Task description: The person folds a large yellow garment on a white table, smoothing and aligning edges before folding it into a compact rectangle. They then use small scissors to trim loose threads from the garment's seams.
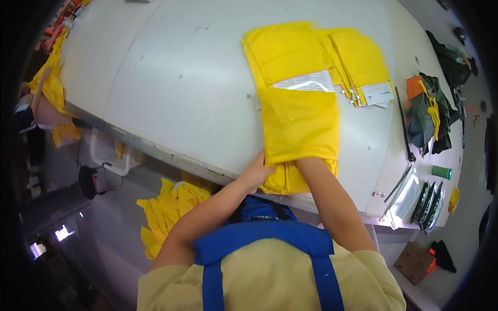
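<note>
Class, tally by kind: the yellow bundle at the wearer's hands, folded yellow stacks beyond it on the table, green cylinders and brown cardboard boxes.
Yellow bundle: 1
Yellow stacks: 2
Green cylinder: 1
Cardboard box: 1
Total: 5

White table (171,88), right end: dark green fabric (421,122) in a heap, an orange item (413,88) against it; a green cylinder (442,172) near dark flat packages (429,205); a shiny plastic sheet (404,199) beside these; below that end, a cardboard box (414,263), black cloth (444,256) near; at left, a white-rimmed bin (95,155) under the table edge.
</note>
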A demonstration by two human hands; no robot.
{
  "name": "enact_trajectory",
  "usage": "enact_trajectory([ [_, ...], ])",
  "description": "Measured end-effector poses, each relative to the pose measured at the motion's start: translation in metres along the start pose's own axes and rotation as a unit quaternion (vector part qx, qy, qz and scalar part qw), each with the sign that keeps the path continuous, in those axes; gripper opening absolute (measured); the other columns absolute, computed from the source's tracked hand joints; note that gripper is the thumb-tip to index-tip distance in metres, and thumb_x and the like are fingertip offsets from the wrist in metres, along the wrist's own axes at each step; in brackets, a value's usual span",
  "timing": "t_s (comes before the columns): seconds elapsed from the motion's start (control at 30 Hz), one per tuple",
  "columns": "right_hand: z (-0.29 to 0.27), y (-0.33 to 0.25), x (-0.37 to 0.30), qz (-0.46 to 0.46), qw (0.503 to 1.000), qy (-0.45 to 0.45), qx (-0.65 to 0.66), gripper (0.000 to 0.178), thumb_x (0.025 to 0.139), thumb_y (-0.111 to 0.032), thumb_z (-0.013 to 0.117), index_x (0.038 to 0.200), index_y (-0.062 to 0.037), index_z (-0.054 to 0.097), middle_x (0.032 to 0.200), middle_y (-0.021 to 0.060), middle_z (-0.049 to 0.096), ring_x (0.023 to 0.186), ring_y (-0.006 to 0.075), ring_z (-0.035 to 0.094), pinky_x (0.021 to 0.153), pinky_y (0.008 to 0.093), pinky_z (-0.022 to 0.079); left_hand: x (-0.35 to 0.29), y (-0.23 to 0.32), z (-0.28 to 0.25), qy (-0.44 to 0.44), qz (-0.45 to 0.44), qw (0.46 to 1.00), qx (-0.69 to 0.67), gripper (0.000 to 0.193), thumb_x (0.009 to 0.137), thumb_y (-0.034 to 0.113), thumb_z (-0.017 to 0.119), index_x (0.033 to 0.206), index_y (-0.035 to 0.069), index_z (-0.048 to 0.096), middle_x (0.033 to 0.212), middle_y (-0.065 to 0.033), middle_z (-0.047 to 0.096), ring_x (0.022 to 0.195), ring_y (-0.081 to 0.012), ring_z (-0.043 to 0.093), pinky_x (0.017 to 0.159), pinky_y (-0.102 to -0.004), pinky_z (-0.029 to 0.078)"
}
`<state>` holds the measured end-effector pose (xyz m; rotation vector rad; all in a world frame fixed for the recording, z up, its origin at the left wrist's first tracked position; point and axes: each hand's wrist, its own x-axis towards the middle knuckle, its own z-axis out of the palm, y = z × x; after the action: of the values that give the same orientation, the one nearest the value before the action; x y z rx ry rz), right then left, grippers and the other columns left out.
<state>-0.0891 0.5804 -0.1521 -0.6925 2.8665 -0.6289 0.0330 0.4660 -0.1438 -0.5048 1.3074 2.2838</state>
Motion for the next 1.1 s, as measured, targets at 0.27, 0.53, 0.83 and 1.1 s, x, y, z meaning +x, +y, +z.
enact_trajectory([
  [0.27, -0.016, 0.063, -0.056, 0.068, 0.997, 0.021, 0.009, 0.053, 0.088, -0.037, 0.051, 0.134, -0.0103, 0.046, 0.141, 0.015, 0.042, 0.13, 0.0335, 0.036, 0.109, 0.0409, 0.026, -0.021, -0.023, -0.007, 0.054, 0.043, 0.98, 0.186, 0.073, 0.084, 0.005, 0.06, 0.145, 0.006, 0.021, 0.14, -0.0232, 0.037, 0.132, -0.0338, 0.037, 0.107, -0.0369, 0.031],
  [0.53, -0.003, 0.014, -0.058, 0.068, 0.996, 0.058, 0.018, 0.052, 0.088, -0.037, 0.051, 0.133, -0.0104, 0.047, 0.14, 0.0151, 0.042, 0.13, 0.0336, 0.036, 0.109, 0.0409, 0.026, -0.003, 0.029, 0.058, 0.038, 0.429, 0.548, 0.717, 0.054, 0.068, 0.02, 0.069, 0.12, 0.017, 0.055, 0.124, -0.0126, 0.046, 0.111, -0.0276, 0.047, 0.095, -0.0425, 0.036],
  [0.83, -0.015, 0.027, -0.078, 0.076, 0.995, 0.054, 0.04, 0.052, 0.088, -0.037, 0.052, 0.133, -0.0104, 0.047, 0.14, 0.0151, 0.043, 0.13, 0.0337, 0.037, 0.109, 0.041, 0.027, 0.066, 0.021, 0.114, -0.171, 0.378, 0.561, 0.716, 0.006, 0.074, 0.015, 0.059, 0.078, 0.011, 0.059, 0.082, -0.0057, 0.059, 0.077, -0.0255, 0.061, 0.06, -0.0362, 0.05],
  [1.1, -0.02, 0.045, -0.09, 0.091, 0.994, 0.053, 0.036, 0.052, 0.088, -0.037, 0.052, 0.132, -0.0104, 0.048, 0.14, 0.0151, 0.043, 0.129, 0.0338, 0.037, 0.108, 0.041, 0.027, 0.043, 0.021, 0.118, -0.249, 0.259, 0.651, 0.668, 0.015, 0.075, 0.016, 0.061, 0.088, 0.009, 0.062, 0.093, -0.0091, 0.061, 0.091, -0.029, 0.061, 0.075, -0.0382, 0.05],
])
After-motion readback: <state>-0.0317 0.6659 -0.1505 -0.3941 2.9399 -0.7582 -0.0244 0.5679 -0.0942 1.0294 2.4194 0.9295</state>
